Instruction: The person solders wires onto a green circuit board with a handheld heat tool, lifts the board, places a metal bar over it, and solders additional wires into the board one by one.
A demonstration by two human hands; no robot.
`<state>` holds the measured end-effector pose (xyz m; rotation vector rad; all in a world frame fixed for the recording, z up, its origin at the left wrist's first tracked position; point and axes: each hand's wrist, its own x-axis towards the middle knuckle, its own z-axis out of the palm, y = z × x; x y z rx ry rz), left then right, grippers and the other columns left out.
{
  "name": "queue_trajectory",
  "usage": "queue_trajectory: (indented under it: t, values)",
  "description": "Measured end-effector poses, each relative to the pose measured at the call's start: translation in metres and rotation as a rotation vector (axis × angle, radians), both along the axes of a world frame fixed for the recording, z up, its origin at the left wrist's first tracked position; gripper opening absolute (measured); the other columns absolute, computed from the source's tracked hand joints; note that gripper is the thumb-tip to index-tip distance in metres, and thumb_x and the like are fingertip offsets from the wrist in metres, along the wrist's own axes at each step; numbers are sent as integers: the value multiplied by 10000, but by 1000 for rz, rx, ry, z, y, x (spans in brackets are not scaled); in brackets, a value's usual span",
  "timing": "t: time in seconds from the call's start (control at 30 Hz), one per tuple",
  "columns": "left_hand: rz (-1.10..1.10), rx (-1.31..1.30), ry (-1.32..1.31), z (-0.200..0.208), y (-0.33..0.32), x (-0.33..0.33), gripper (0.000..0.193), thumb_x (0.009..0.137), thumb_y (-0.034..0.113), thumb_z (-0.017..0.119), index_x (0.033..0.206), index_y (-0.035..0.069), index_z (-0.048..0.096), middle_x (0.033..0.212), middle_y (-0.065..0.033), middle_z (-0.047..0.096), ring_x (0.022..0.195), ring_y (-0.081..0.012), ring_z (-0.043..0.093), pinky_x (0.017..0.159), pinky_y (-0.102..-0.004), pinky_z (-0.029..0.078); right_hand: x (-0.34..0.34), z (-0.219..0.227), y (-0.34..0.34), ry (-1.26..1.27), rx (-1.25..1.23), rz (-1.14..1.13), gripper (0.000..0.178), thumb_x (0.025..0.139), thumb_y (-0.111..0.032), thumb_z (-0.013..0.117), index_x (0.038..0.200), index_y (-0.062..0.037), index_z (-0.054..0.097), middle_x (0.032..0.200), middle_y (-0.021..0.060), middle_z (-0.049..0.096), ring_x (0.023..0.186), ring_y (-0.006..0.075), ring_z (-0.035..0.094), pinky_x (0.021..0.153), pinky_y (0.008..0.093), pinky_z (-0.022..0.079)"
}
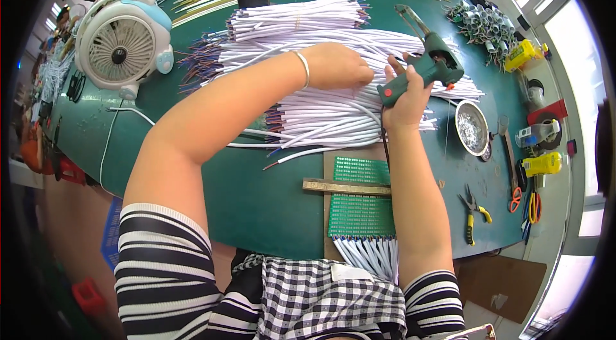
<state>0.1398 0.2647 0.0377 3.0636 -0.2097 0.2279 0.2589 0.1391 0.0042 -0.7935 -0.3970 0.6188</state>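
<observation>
My right hand (407,107) has its grip wrapped around a green soldering gun (437,72), beyond the green circuit panel (362,217) and a little to its right, the metal tip (412,21) pointing away from the panel. My left hand (335,68) is curled over the white cables (330,123) beyond the panel; whether that grip pinches anything I cannot tell. A wooden bar (346,186) lies across the panel, and white wires (367,254) fan from its near edge. I take this for a preparing step, tool and cable handled away from the panel. The next move, I judge, calls for a steady right wrist and the tip, possibly hot, kept off my left fingers.
</observation>
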Motion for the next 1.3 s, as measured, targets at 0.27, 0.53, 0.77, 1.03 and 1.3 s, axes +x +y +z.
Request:
queue_trajectory:
  t: [0.27, 0.53, 0.77, 1.03, 1.3]
  values:
    - [116, -63, -256, -28, -8, -34, 70, 819, 126, 520, 842, 119, 585, 890, -35, 587, 856, -247, 624, 697, -365, 516, 2, -14, 5, -56, 15, -2, 484, 838, -123, 509, 1287, -66, 338, 1156, 140, 515, 996, 305, 580, 931, 428, 449]
    - [177, 25, -245, -25, -25, -30, 74, 808, 117, 524, 839, 109, 591, 862, -56, 581, 832, -254, 631, 687, -368, 530, 6, 0, -15, -55, -90, -47, 329, 842, -128, 518, 1147, -47, 423, 989, 129, 573, 711, 246, 607, 704, 423, 538]
    - [297, -65, -256, -26, -26, -59, 90, 798, 91, 546, 862, 103, 607, 855, -68, 585, 858, -260, 633, 687, -370, 529, -25, 63, -144, -81, -370, 104, 376, 849, -107, 489, 1203, -39, 387, 970, 155, 567, 589, 186, 576, 550, 379, 541]
    - [-30, 281, -47, -2, 3, -9, 62, 814, 119, 537, 826, 95, 593, 861, -56, 625, 776, -267, 655, 639, -369, 543, -40, 54, -209, -46, -384, -32, 468, 838, -124, 485, 1277, -27, 356, 970, 154, 527, 583, 175, 552, 499, 359, 522]
    - [-304, 482, -139, -10, 21, 0, 64, 803, 158, 529, 791, 95, 530, 758, -40, 526, 689, -194, 600, 592, -325, 510, -43, 48, -197, 39, -401, 175, 490, 823, -145, 496, 1270, -14, 348, 949, 160, 533, 573, 178, 561, 489, 357, 539]
